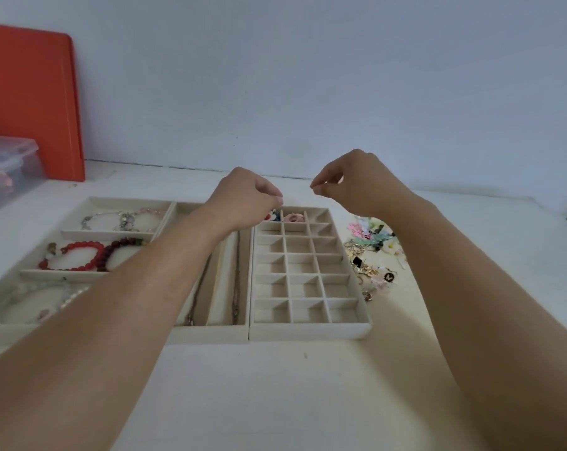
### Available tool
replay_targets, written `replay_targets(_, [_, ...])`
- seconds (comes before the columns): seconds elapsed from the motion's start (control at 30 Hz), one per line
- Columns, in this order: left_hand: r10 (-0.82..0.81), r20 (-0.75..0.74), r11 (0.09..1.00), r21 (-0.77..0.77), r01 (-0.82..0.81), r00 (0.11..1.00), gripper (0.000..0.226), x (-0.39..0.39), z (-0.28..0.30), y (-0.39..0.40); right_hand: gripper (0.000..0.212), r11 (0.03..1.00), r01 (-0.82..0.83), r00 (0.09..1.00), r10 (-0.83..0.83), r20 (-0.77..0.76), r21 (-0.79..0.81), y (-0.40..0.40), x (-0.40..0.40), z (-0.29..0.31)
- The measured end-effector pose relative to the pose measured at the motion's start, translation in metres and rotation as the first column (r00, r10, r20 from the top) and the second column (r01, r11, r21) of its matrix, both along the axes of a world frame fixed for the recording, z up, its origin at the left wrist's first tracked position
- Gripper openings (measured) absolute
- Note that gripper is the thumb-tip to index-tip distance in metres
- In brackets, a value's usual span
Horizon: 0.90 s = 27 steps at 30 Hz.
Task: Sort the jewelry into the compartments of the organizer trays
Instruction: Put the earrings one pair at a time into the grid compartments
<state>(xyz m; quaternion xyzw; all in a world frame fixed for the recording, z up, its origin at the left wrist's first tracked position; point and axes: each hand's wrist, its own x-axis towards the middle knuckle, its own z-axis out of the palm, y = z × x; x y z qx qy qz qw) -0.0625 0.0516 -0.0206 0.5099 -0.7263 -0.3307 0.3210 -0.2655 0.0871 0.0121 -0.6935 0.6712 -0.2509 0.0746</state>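
Bare table [275, 395] runs across the lower centre of the frame, in front of the trays, between the two forearms. The gridded tray [308, 332] and the long-slot tray [210, 333] stand touching at centre, with no gap between them. A heap of loose jewelry [371, 255] lies just beside the gridded tray's right wall. At upper left, a clear plastic box [8, 170] and an orange board [31, 102] block the table's far corner. A bare strip of table shows behind the trays, along the wall.
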Motion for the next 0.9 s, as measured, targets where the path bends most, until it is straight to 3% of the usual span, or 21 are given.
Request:
replay_targets(0.27, [-0.074,0.043,0.996,-0.043,0.076,0.996,0.007,-0.018,0.001,0.018,0.004,0.991,0.107,0.994,-0.109,0.029,0.079,0.055,-0.054,-0.025])
replay_targets(0.47, [-0.158,0.146,0.985,-0.046,0.166,0.977,0.017,-0.035,-0.007,0.034,0.013,0.98,0.064,0.993,-0.081,0.081,0.187,0.073,-0.059,-0.05])
replay_targets(0.6, [-0.159,0.165,0.983,-0.066,0.172,0.973,0.017,-0.038,-0.006,0.039,0.021,0.961,0.003,1.0,-0.01,0.023,0.276,0.077,-0.055,-0.056])
replay_targets(0.73, [-0.162,0.163,0.981,-0.082,0.177,0.973,0.016,-0.038,-0.002,0.04,0.008,0.979,0.051,0.992,-0.073,0.106,0.197,0.075,-0.06,-0.054])
replay_targets(0.83, [-0.164,0.167,0.98,-0.089,0.18,0.972,0.016,-0.04,-0.001,0.043,0.012,0.982,0.187,0.982,-0.185,-0.036,0.04,0.066,-0.07,-0.058])
replay_targets(0.9, [-0.166,0.177,0.978,-0.097,0.185,0.97,0.016,-0.043,-0.001,0.047,0.021,0.977,0.211,0.964,-0.201,-0.174,0.037,0.062,-0.074,-0.063])
